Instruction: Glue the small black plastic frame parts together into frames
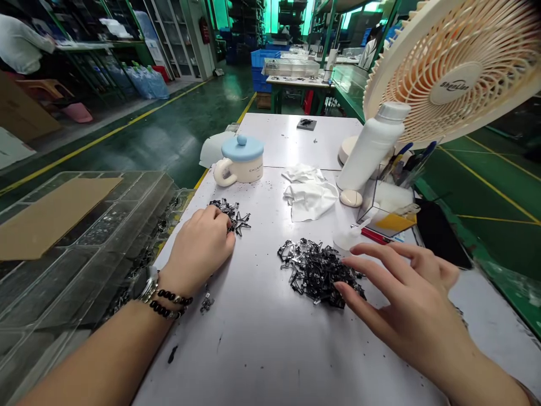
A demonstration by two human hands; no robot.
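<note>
A large heap of small black clips [319, 273] lies on the white table [262, 338]. My right hand [406, 293] is at the heap's right side, fingers spread, thumb and index fingertip at its edge. On the left, my left hand [203, 239] rests with curled fingers against a smaller pile of dark metal pieces [240, 221]; its fingertips are hidden, so what it holds, if anything, does not show. A few small pieces [207, 301] lie nearer to me, beside my left wrist.
Behind the piles are a mug with a blue lid [243, 158], white cloths [310, 197] and a white bottle [372, 146]. A pen holder [389, 203], a black phone [442, 234] and a large fan [452, 79] are on the right. Compartment trays [97, 254] line the left.
</note>
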